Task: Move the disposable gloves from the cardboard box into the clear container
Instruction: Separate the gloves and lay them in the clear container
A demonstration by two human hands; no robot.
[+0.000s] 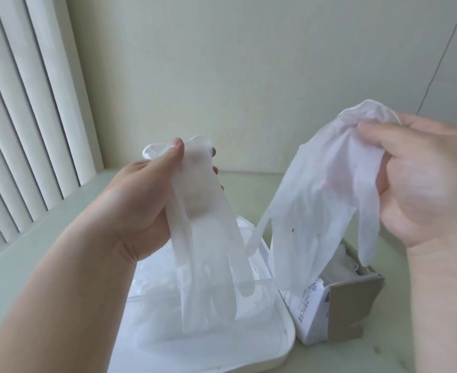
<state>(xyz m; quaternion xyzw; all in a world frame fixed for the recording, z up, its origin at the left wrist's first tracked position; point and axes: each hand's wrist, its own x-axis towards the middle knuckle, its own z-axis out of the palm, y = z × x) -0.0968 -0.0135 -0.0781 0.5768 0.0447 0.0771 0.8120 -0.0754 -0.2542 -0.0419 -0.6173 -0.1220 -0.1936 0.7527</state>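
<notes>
Over a pale worktop [20,254], the left hand [141,200] grips one clear glove [208,251] by its cuff, its fingers dangling above the container [286,345]. Right of the container, the right hand [424,184] clutches a bunch of gloves [316,197] hanging over the open box [354,305], which stands just beside the container with more gloves inside. More clear gloves appear to lie in the container.

Both forearms raised, hands well apart. The left hand [146,200] pinches a clear glove [203,238] between thumb and fingers, and the right hand [421,184] has its fingers curled round a bunched glove [316,197].
</notes>
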